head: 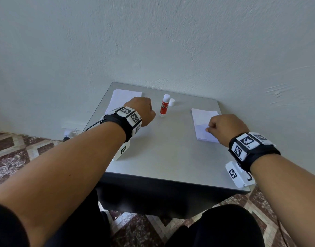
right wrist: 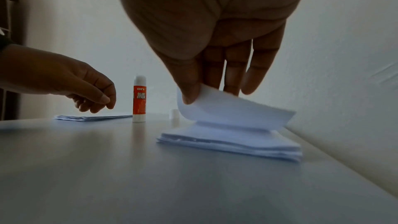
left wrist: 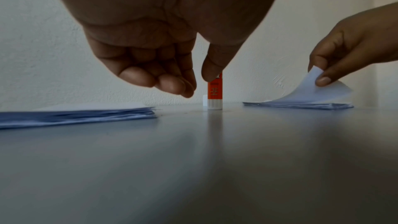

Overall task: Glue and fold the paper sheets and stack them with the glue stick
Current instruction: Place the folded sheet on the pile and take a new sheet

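The right hand [right wrist: 206,43] pinches one corner of the top sheet [right wrist: 232,113] between its thumb and fingertips [right wrist: 231,81], curling that corner up while the rest of the sheet lies on the right-hand pile [right wrist: 232,144]. Taking only the corner looks like a way to peel a single sheet free without dragging those beneath it.

The left hand [left wrist: 155,54] hangs above the table with its fingers loosely curled and the thumb pointing down, holding nothing. Thumb and fingers are parted toward the glue stick [head: 164,106], just short of it, probably to take it once the sheet is out.

The glue stick is the fixed mark here. It stands upright on its white base toward the wall side of the grey table [head: 164,154], uncapped, with its white glue tip exposed. Its small white cap [head: 171,102] stands just beside it on the right, toward the wall, so the stick is ready for use without another step. The right-hand pile lies well to the stick's right and nearer the person. A second pile [head: 121,97] lies to the stick's left, partly hidden by the left wrist; whether its sheets are already folded cannot be told.

With the stick between the two piles, each hand has a short reach to its own job.
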